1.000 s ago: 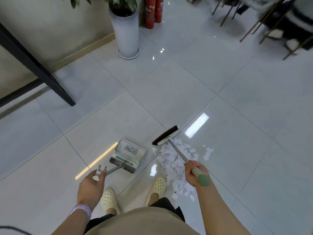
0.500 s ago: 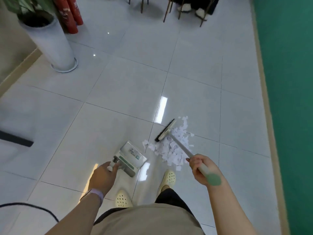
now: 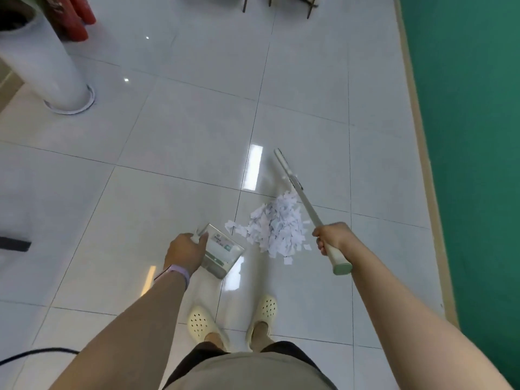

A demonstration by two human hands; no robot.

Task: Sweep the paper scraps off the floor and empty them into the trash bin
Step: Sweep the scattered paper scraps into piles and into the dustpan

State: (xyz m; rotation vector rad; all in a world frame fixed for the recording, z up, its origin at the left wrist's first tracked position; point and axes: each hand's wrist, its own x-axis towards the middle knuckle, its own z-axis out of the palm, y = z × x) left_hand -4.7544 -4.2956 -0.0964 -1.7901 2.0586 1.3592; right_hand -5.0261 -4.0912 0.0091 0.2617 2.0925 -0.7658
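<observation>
A pile of white paper scraps [image 3: 277, 226] lies on the grey tiled floor just ahead of my feet. My right hand [image 3: 333, 239] grips the pale handle of a broom [image 3: 305, 204]; its head [image 3: 287, 168] sits at the far side of the pile, seen edge on. My left hand [image 3: 185, 250] holds the handle of a silver dustpan [image 3: 222, 249], which rests on the floor left of the pile, its mouth turned toward the scraps. A few loose scraps lie between pan and pile. No trash bin is in view.
A tall white planter [image 3: 53, 71] stands at the far left with red fire extinguishers [image 3: 76, 21] behind it. A green wall [image 3: 467, 136] with a beige skirting runs along the right. Chair legs [image 3: 271, 2] show at the top. A black cable [image 3: 36, 354] lies at lower left.
The view has swung right and down. The broom has gathered the scraps into a tighter pile, and its head now stands beyond the pile. The dustpan has come closer to the scraps.
</observation>
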